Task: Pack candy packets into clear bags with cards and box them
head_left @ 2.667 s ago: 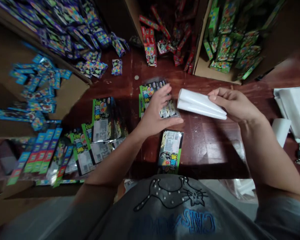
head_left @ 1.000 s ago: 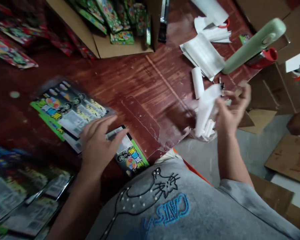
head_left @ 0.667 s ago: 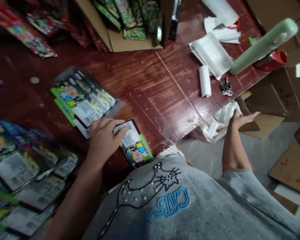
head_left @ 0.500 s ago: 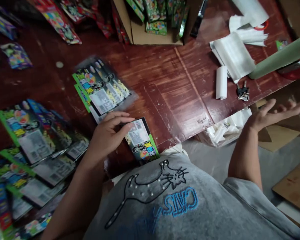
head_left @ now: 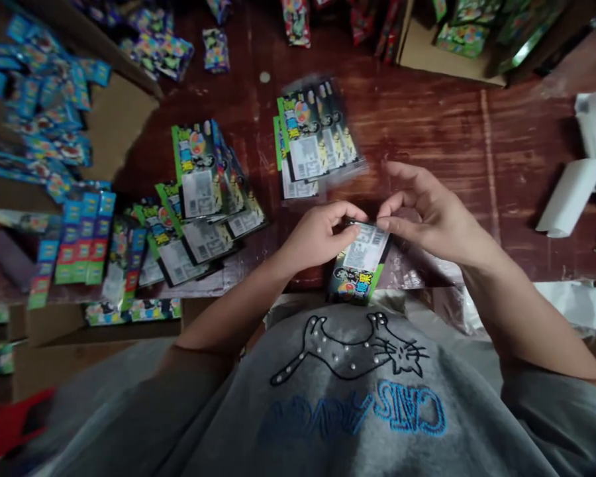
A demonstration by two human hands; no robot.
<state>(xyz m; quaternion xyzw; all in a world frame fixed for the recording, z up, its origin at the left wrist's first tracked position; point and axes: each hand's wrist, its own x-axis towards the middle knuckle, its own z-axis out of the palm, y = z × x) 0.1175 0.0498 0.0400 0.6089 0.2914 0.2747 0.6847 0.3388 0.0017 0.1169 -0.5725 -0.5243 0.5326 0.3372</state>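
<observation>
A black and green printed packet [head_left: 360, 262] with a white label lies at the table's front edge, before my chest. My left hand [head_left: 322, 232] pinches its upper left corner between thumb and fingers. At the upper right corner, my right hand [head_left: 427, 222] closes thumb and index finger on the packet's edge, the other fingers lifted. Just beyond my hands lies a small stack of similar packets [head_left: 310, 142] in clear plastic. More such packets [head_left: 198, 192] overlap in a pile to the left.
An open carton [head_left: 139, 122] with blue packets is at the left, beside blue and red strips [head_left: 87, 235]. Another carton [head_left: 451, 73] with green packets stands at the back right. A white roll [head_left: 570, 199] lies at the right.
My right hand has come from beyond the table's edge on the right to the packet's corner. The view has shifted left, showing more of the left side.
</observation>
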